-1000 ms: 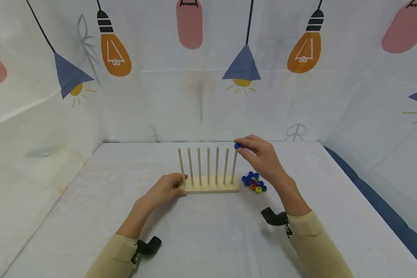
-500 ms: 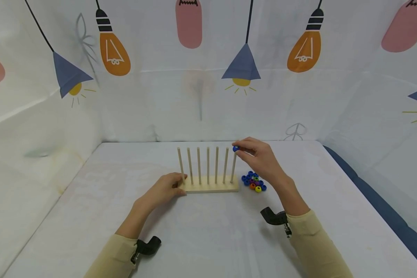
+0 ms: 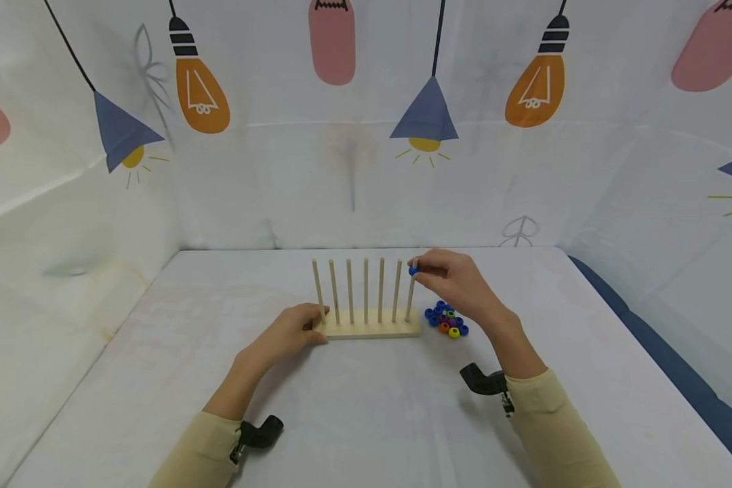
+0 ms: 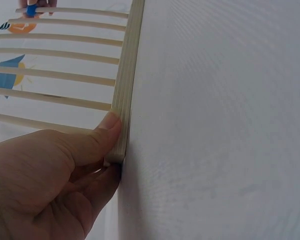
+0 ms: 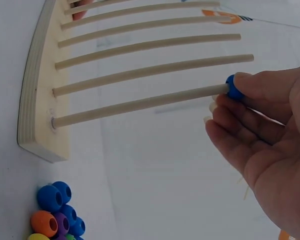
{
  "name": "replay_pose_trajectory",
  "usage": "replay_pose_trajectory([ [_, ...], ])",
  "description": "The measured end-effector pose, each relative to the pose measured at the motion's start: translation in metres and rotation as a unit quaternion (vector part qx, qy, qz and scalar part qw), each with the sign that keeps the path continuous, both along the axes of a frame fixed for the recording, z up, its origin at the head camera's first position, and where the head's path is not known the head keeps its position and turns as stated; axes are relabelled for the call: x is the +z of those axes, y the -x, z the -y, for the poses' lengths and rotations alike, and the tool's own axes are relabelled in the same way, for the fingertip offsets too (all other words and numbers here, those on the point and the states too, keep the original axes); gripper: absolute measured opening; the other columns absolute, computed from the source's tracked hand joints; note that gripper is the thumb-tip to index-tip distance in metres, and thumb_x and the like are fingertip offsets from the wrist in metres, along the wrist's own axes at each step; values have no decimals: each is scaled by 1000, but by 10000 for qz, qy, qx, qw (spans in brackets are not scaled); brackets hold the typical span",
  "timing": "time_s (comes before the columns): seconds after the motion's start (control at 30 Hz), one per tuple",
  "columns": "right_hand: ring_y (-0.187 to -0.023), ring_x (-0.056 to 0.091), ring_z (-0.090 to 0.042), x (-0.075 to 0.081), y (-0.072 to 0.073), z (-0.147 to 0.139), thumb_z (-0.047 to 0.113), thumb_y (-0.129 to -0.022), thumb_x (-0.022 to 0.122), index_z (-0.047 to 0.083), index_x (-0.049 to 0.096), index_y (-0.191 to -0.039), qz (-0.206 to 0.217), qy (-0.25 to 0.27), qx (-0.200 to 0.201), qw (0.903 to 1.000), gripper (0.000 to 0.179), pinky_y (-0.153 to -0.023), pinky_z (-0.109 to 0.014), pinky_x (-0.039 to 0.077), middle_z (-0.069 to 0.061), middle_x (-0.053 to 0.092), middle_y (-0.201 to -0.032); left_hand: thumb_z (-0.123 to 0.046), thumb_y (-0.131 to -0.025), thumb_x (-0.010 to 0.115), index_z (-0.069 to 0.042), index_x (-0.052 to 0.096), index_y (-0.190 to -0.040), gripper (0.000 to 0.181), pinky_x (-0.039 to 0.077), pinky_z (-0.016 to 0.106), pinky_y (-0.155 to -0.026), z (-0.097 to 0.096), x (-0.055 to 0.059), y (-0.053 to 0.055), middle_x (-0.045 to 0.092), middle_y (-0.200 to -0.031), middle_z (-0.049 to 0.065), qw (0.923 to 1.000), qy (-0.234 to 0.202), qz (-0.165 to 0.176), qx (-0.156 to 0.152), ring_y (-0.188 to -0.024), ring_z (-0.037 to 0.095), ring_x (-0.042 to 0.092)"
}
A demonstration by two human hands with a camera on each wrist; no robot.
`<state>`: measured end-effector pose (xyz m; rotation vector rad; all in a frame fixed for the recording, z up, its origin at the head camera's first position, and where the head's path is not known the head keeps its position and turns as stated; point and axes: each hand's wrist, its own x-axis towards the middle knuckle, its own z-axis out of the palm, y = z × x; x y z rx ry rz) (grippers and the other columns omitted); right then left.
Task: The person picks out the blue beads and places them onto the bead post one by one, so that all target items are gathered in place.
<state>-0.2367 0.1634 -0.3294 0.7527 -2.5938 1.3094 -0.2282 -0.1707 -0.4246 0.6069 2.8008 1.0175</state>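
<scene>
A pale wooden peg rack (image 3: 369, 330) with a row of several upright pegs stands on the table. My left hand (image 3: 287, 332) grips its left end, the thumb (image 4: 109, 127) lying against the base in the left wrist view. At the rightmost peg (image 5: 140, 104), my right hand (image 3: 454, 276) pinches a blue bead (image 5: 234, 89) between thumb and finger. The bead sits around the upper part of that peg, just below its tip. No other beads show on the pegs.
Right of the rack lies a small pile of loose beads (image 3: 445, 320), mostly blue, with orange, yellow, purple and green among them. A white cloth covers the table (image 3: 366, 413). Behind it hangs a printed curtain (image 3: 268, 183). Each wrist carries a black mount (image 3: 483, 381).
My right hand has lowered slightly with the blue bead, from the rightmost peg's tip to a little way down it. My left hand keeps its hold on the rack.
</scene>
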Motion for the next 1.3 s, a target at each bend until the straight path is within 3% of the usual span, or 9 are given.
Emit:
replay_pose_trajectory([
  [0.27, -104, 68, -24, -6, 4, 0, 7, -94, 65, 6, 72, -111, 241, -239, 109, 9994, 18, -91, -41, 58, -11, 70, -113, -17, -86, 77, -13, 70, -111, 27, 47, 47, -106, 0, -1, 0, 59, -142, 10, 10000, -87, 4, -19, -135, 31, 52],
  [0.4, -102, 67, -23, -8, 4, 1, 9, -94, 66, 7, 72, -107, 286, -357, 79, 9989, 15, -90, -41, 58, -10, 71, -112, -17, -86, 77, -14, 70, -106, 22, 47, 47, -106, 0, 0, 0, 59, -142, 10, 10000, -60, 3, 5, -135, 31, 52],
  [0.67, -98, 67, -22, -12, 7, 2, 13, -92, 68, 8, 73, -106, 396, -607, -6, 9974, 16, -88, -41, 59, -7, 72, -109, -17, -86, 77, -12, 69, -116, 31, 45, 48, -109, 1, 0, -1, 58, -143, 9, 9999, -66, 49, 69, -136, 32, 50],
  [1.03, -97, 68, -21, -20, 11, 0, 12, -91, 68, 9, 73, -106, 499, -895, 114, 9947, 16, -89, -43, 58, -8, 73, -106, -20, -86, 77, -15, 70, -101, 18, 45, 47, -108, 0, -2, 1, 58, -143, 8, 10000, 32, 12, 43, -137, 30, 50],
  [1.17, -94, 67, -18, -24, 13, 0, 12, -91, 68, 10, 73, -108, 656, -1074, 168, 9919, 18, -90, -42, 58, -5, 73, -103, -20, -85, 78, -12, 69, -115, 32, 45, 48, -109, 0, -1, 1, 59, -142, 8, 10000, 29, 24, 82, -136, 31, 50],
  [1.3, -91, 67, -16, -27, 15, -1, 12, -91, 68, 10, 73, -110, 767, -1152, 270, 9900, 19, -88, -41, 58, -5, 72, -100, -19, -85, 78, -12, 69, -118, 35, 44, 48, -110, -1, -1, 0, 59, -142, 8, 9999, 13, 41, 119, -136, 31, 50],
])
